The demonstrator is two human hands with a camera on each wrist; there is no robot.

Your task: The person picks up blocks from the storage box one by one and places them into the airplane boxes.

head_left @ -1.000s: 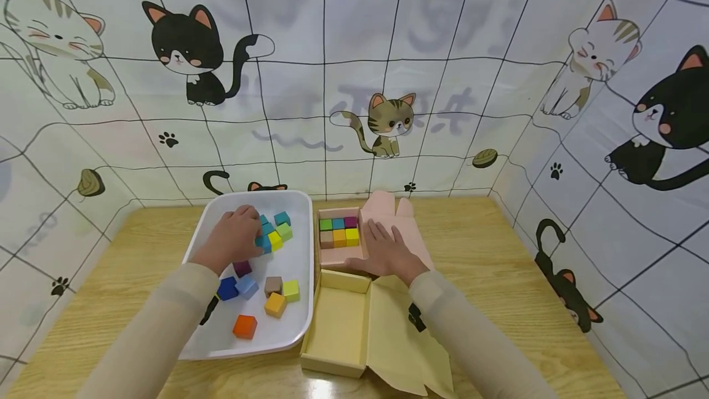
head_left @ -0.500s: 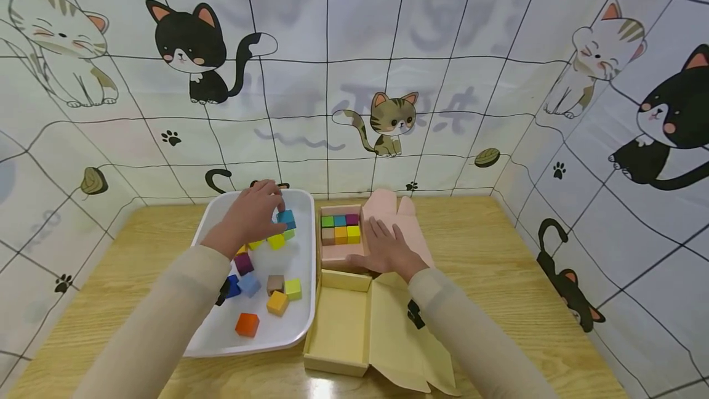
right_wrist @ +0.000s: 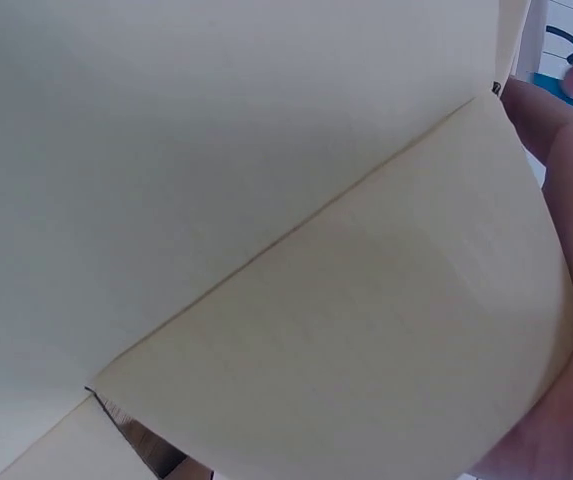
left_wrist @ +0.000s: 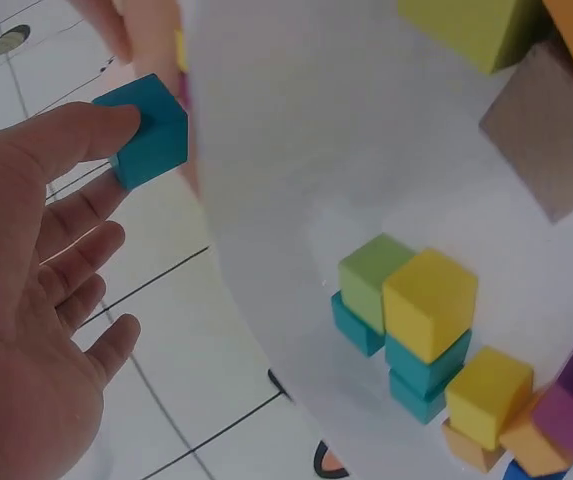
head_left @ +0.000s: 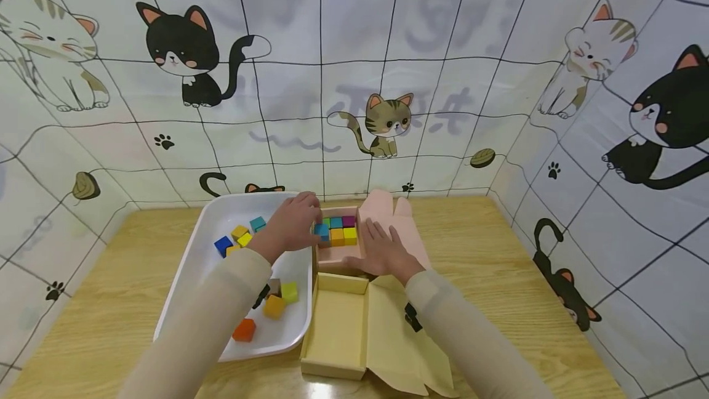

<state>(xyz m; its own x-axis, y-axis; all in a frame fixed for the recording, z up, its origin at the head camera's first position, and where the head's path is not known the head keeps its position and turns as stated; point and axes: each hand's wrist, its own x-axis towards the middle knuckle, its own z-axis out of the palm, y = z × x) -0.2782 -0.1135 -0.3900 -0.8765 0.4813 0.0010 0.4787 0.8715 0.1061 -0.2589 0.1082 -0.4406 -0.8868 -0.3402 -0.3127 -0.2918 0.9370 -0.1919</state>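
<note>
My left hand (head_left: 292, 225) pinches a blue cube (left_wrist: 151, 135) between thumb and forefinger, over the left side of the pink box (head_left: 333, 257). Its other fingers are spread apart in the left wrist view. Inside the box, cubes sit in rows: green, blue and purple at the back, with an orange cube (head_left: 337, 237) and a yellow cube (head_left: 350, 236) in front. The held cube overlaps the left end of the front row in the head view. My right hand (head_left: 386, 251) rests with straight fingers on the box's right edge and its pink opened lid (head_left: 407, 229).
A white tray (head_left: 290, 334) on the left holds several loose cubes, among them an orange-red cube (head_left: 244, 330) and a dark blue cube (head_left: 223, 246). In front of the pink box stands an open yellow box (head_left: 336, 319), its lid (head_left: 404, 337) folded out to the right.
My left hand has taken the blue cube from the back of the tray and carried it right to the pink box. My right hand has stayed in place.
</note>
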